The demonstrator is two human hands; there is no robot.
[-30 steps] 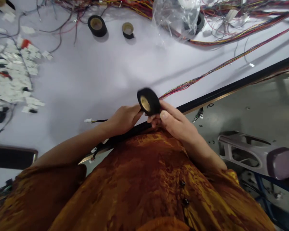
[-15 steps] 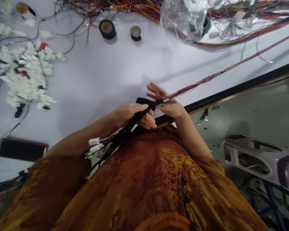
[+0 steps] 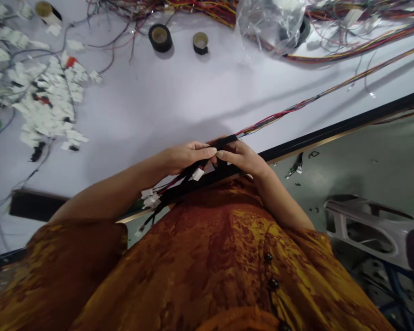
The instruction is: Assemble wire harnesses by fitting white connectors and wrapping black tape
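A wire harness (image 3: 232, 139) runs across in front of me, wrapped in black tape between my hands. Bare coloured wires (image 3: 286, 111) stretch from it to the upper right. My left hand (image 3: 184, 157) is closed around the taped part, thumb on top. Beside it my right hand (image 3: 243, 158) pinches the same stretch, its thumb tip nearly meeting the left one and its other fingers mostly hidden behind. Dark tape shows just below the thumbs; whether the roll is there I cannot tell. White connectors (image 3: 151, 198) hang from the lower-left end, and another connector (image 3: 198, 174) dangles under my left hand.
Two black tape rolls (image 3: 160, 38) stand on the white table (image 3: 152, 92). A heap of white connectors (image 3: 44, 101) lies left, above a dark phone-like slab (image 3: 37, 205). Wire bundles (image 3: 207, 14) and a clear plastic bag (image 3: 269, 27) are at the back. A plastic stool (image 3: 365, 225) is lower right.
The black tape roll above my left hand has gone from that spot. My right fingers, spread before, have curled in behind the harness. A connector has appeared below my left hand.
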